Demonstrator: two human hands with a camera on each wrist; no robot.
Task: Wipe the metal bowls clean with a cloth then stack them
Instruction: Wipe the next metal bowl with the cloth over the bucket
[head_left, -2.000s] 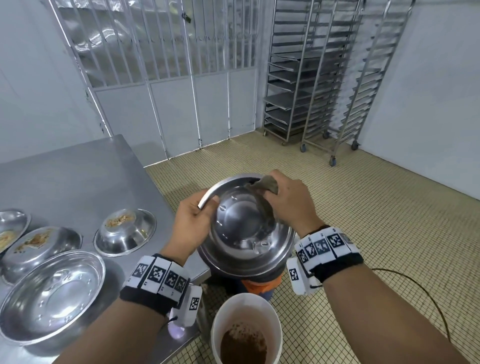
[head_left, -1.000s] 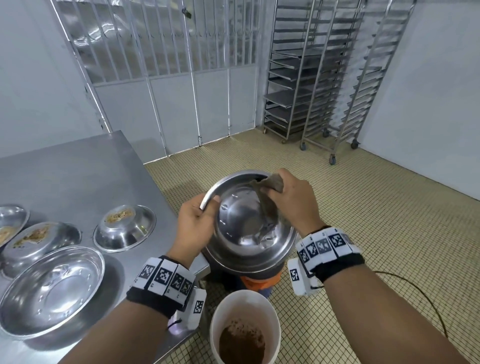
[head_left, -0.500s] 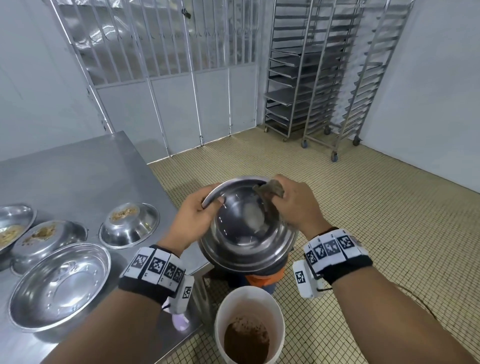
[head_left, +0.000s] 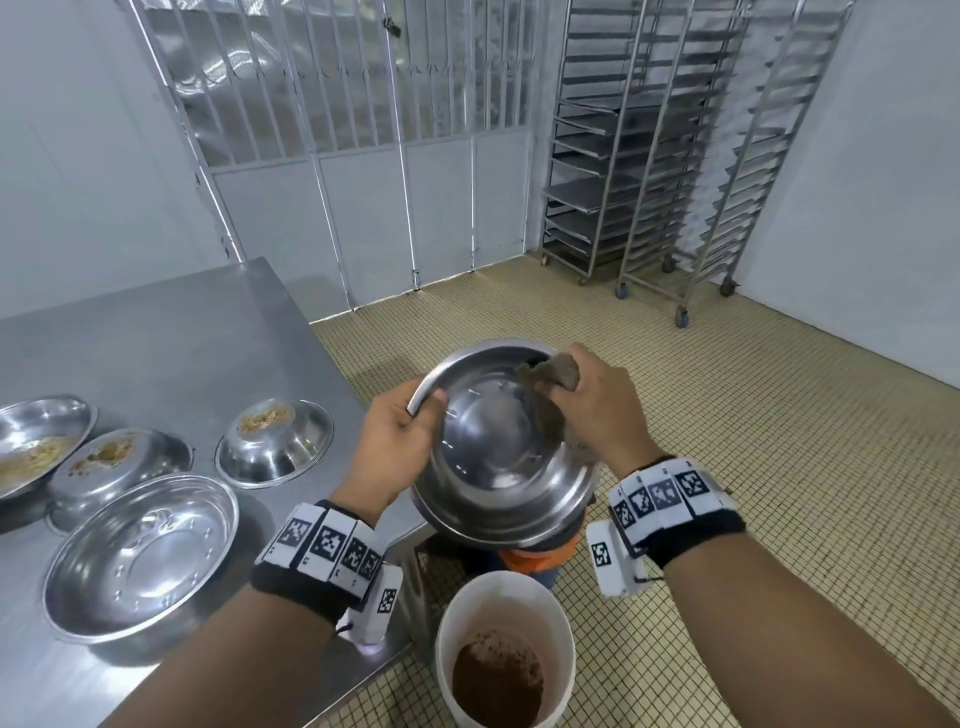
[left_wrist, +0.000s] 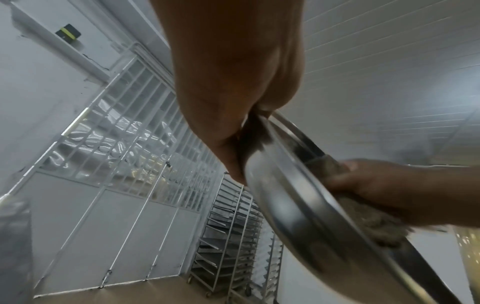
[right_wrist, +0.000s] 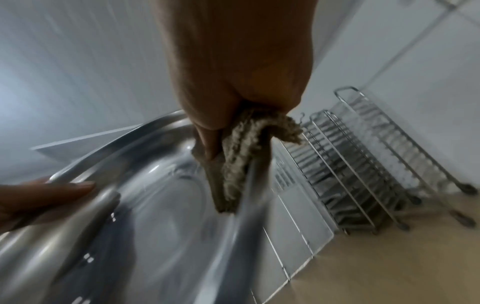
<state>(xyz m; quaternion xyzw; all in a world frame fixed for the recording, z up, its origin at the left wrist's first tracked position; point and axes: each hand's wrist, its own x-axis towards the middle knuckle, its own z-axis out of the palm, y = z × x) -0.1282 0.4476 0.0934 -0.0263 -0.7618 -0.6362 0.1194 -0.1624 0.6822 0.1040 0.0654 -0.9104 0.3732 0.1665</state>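
Two hands share the work: the left hand (head_left: 397, 441) grips the bowl (head_left: 501, 447) steady over the bucket (head_left: 506, 649), while the right hand (head_left: 592, 410) pinches the cloth (head_left: 553, 371) on its rim.

Shiny metal bowl (head_left: 498, 447) held tilted, brown cloth (head_left: 553, 371) inside rim, 4 bowls on table

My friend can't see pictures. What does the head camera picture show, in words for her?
Two hands work on a shiny round metal bowl held above a white bucket of brown powder: the left hand grips its rim, the right hand rubs a brown cloth along the edge. Four more metal bowls, three with crumbs, sit on a steel table.
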